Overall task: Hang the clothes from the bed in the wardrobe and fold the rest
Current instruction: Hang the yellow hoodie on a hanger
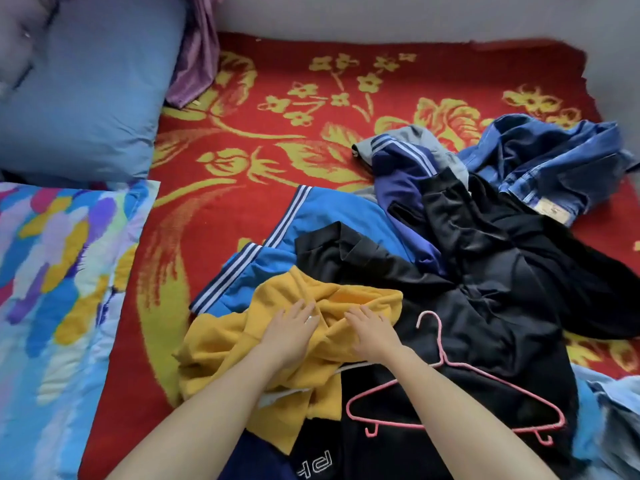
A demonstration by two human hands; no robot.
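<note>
At the far left of the bed lie two pillows: a plain blue pillow (86,98) towards the wall and, nearer the person, a pillow or folded quilt printed in many-coloured brush strokes (62,271); which of the two it is cannot be told. Just right of the blue pillow, one strip of shiny purple cloth (195,57) hangs down to the red blanket with yellow flowers (259,116) that covers the bed.

The clothes are heaped on the near right part of this blanket. Leftmost in the heap is one bright blue garment with white and navy stripes (329,216), partly under one mustard-yellow fleece garment (221,344). Both hands rest on the yellow fleece, side by side and a little apart. The left hand (289,336) lies flat with its fingers (299,311) released and spread, a ring on one of them. The right hand (372,336) lies the same way, its fingers straight and grasping nothing. A thin white edge shows under the yellow fleece; what it belongs to cannot be told.

Below the hands is a black garment with white lettering (315,462). Just right of the right forearm, one pink wire hanger (444,359) lies flat on crumpled black clothing (502,271); how many black pieces there are cannot be counted. Beyond it lie one navy-purple striped garment (398,174) on a grey one (415,136), then one pair of blue denim jeans (554,161). Pale blue cloth (609,410) shows at the right edge.
</note>
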